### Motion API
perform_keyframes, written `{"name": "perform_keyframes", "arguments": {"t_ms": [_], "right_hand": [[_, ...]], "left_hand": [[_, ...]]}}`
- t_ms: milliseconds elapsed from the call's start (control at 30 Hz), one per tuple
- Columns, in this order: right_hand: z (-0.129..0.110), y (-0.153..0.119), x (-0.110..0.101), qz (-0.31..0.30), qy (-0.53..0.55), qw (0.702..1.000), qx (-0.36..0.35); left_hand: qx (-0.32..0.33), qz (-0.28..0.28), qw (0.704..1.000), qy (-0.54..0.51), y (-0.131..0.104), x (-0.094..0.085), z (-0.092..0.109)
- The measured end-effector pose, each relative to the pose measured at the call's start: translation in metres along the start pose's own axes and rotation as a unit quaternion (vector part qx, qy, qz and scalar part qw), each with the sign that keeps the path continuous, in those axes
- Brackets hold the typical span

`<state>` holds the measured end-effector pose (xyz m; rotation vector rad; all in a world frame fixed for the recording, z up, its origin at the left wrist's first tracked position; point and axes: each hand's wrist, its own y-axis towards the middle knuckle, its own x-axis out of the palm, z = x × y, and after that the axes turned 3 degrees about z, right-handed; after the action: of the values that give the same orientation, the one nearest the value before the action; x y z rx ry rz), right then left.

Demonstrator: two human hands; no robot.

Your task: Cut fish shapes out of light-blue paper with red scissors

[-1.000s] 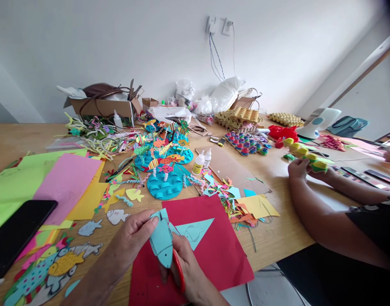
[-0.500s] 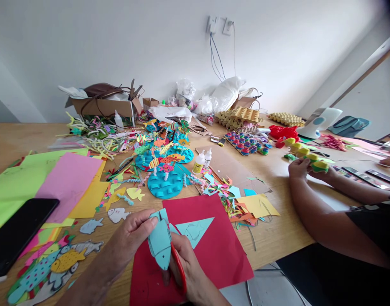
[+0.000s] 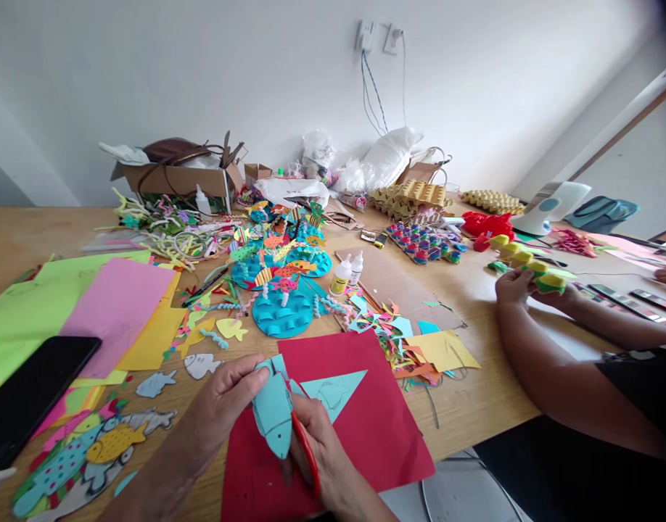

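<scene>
My left hand pinches the top end of a light-blue paper fish with pencil outlines and a dark eye dot. Red-handled scissors are in my right hand, close against the fish's right side; their blades are mostly hidden. Beneath both hands lies a red paper sheet. On it rests a light-blue paper triangle with a fish drawn on it, right of the held piece. Cut-out paper fish, among them a yellow one, lie to the left.
A black phone lies on coloured sheets at the left. Blue round bases with paper fish stand ahead, beside glue bottles. Paper scraps lie right of them. At the right, another person's hands hold a yellow-green egg-carton strip.
My hands and the held fish have hardly moved. The view has shifted very slightly. The other person's hands remain at the egg-carton strip.
</scene>
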<state>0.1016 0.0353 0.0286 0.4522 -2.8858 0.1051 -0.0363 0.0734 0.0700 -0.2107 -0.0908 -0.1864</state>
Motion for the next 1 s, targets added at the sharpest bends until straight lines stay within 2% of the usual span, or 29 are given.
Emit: {"name": "perform_keyframes", "arguments": {"t_ms": [167, 367, 567, 800, 1000], "right_hand": [[0.002, -0.002, -0.001, 0.005, -0.022, 1.000, 0.018], [-0.004, -0.002, -0.002, -0.007, -0.053, 0.998, 0.024], [0.004, -0.004, -0.003, -0.022, -0.050, 0.998, 0.022], [0.005, -0.005, -0.006, -0.041, -0.055, 0.997, 0.020], [0.002, -0.006, -0.005, -0.046, -0.048, 0.998, 0.017]], "left_hand": [[-0.020, 0.001, 1.000, 0.001, 0.002, -0.002, 0.004], [-0.024, -0.010, 0.999, 0.033, 0.006, -0.015, 0.001], [-0.044, -0.009, 0.998, 0.045, 0.009, -0.023, 0.001], [-0.066, -0.092, 0.993, 0.026, 0.012, -0.029, 0.004], [-0.096, -0.083, 0.992, 0.013, 0.012, -0.028, 0.006]]}}
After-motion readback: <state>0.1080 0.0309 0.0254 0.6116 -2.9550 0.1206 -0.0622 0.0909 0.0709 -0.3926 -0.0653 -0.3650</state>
